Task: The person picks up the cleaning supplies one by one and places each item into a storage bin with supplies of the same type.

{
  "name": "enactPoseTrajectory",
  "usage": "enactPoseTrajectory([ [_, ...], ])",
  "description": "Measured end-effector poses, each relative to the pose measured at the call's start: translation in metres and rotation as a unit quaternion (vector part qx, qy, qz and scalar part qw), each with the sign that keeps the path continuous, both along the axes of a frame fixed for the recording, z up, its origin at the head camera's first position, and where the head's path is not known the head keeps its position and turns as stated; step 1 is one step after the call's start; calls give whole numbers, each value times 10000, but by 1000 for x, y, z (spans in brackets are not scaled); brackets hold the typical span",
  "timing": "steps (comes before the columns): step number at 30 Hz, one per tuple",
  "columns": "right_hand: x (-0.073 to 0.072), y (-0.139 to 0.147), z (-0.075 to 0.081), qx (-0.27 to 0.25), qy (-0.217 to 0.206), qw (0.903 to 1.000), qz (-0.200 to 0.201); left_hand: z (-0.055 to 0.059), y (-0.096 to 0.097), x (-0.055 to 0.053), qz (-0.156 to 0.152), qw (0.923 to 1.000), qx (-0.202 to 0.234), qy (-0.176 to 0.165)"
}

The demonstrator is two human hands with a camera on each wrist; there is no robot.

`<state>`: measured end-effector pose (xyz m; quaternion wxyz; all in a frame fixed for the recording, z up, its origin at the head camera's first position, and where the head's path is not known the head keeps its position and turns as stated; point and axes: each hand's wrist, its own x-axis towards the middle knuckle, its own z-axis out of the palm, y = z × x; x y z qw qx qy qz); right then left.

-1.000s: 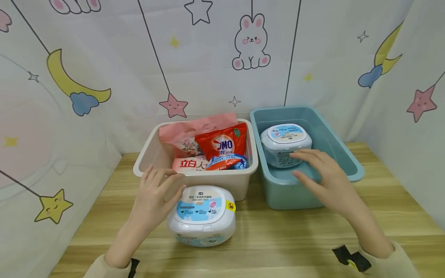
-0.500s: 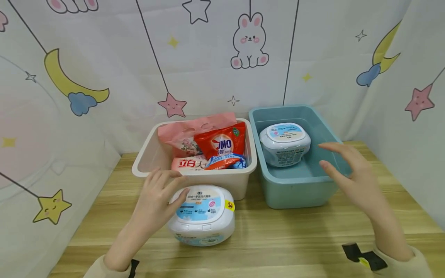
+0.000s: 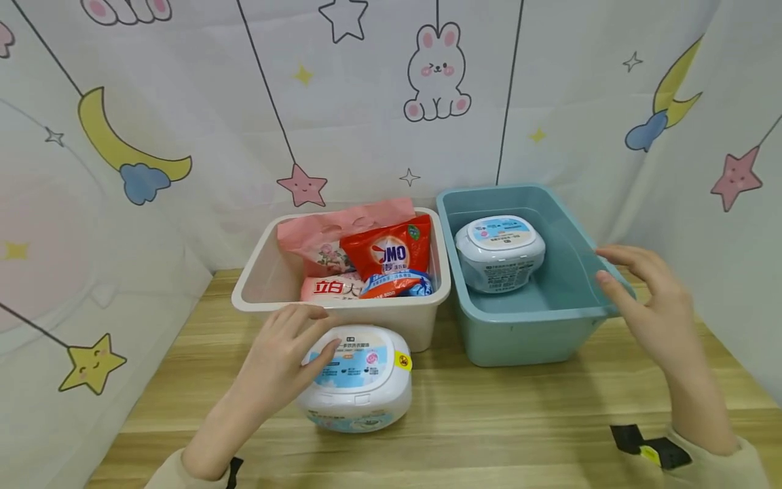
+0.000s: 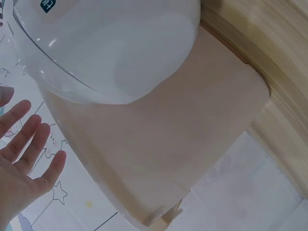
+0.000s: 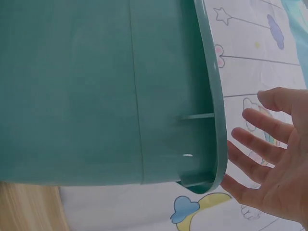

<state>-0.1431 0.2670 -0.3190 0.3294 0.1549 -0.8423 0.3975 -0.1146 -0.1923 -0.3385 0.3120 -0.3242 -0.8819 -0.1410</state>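
A white laundry-pod tub (image 3: 353, 380) with a blue-printed lid stands on the table in front of the white bin (image 3: 427, 319). My left hand (image 3: 277, 353) hovers at the tub's upper left, fingers loosely bent and gripping nothing; in the left wrist view its fingers (image 4: 32, 139) spread apart from the tub. A second laundry-pod tub (image 3: 501, 258) sits inside the teal bin (image 3: 519, 343), toward its left side. My right hand (image 3: 656, 312) is beside that bin's right rim with fingers spread. Whether a fingertip touches the rim, I cannot tell.
Inside the white bin lie a red detergent bag (image 3: 391, 248), a pink bag (image 3: 342, 221), a white-and-pink pack (image 3: 330, 288) and a blue-and-orange pack (image 3: 397, 285). Both bins stand on the wooden table (image 3: 476, 428) against a printed curtain (image 3: 366, 122).
My right hand has moved rightward, from in front of the tub in the teal bin to that bin's right rim. My left hand has shifted slightly right over the front tub's lid.
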Motion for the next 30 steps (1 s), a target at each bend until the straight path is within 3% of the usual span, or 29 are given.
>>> enactPoseTrajectory([
  [10, -2, 17, -8, -582, -466, 9972, -73, 3, 6, 1, -182, 9997, -157, 3],
  [24, -8, 26, -16, -647, -1144, 9904, -433, 6, 11, 1, -221, 9981, -568, -132],
  [30, -10, 32, -23, -997, -1427, 9837, -456, 9, 13, -2, -364, 9962, -773, -149],
])
